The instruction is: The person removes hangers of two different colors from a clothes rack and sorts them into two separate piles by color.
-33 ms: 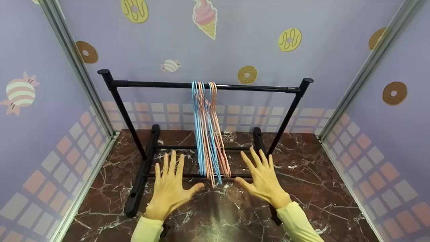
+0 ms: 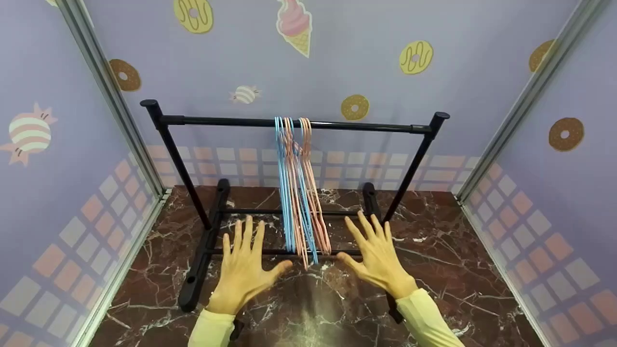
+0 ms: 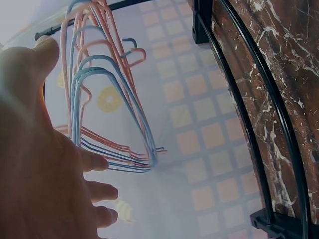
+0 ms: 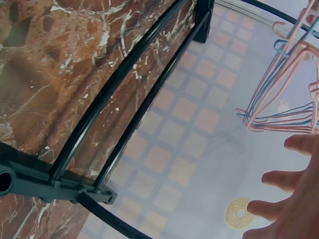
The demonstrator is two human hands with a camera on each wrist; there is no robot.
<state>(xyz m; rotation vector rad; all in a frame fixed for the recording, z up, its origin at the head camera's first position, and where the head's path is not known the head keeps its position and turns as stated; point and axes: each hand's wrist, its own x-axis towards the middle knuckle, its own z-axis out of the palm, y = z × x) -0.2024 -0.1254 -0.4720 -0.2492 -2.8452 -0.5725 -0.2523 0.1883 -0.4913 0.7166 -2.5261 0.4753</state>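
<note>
Several light blue and pink clothes hangers (image 2: 289, 193) hang bunched near the middle of the top bar (image 2: 221, 121) of a black garment rack. My left hand (image 2: 246, 274) is spread palm down to the left of the bunch, thumb pointing toward it. To the right, my right hand (image 2: 381, 260) is spread the same way, apart from the hangers. Neither hand holds anything. In the left wrist view, the hangers (image 3: 107, 64) show beyond the thumb and fingers. From the right wrist, hangers (image 4: 284, 84) appear past the fingertips (image 4: 299, 143).
The rack's black feet (image 2: 193, 279) and two low crossbars (image 2: 250, 212) stand on a dark red marbled surface (image 2: 308, 308). A patterned lilac wall (image 2: 337, 48) rises behind, with side panels (image 2: 544, 193) at left and right, joined by metal corner strips (image 2: 115, 96).
</note>
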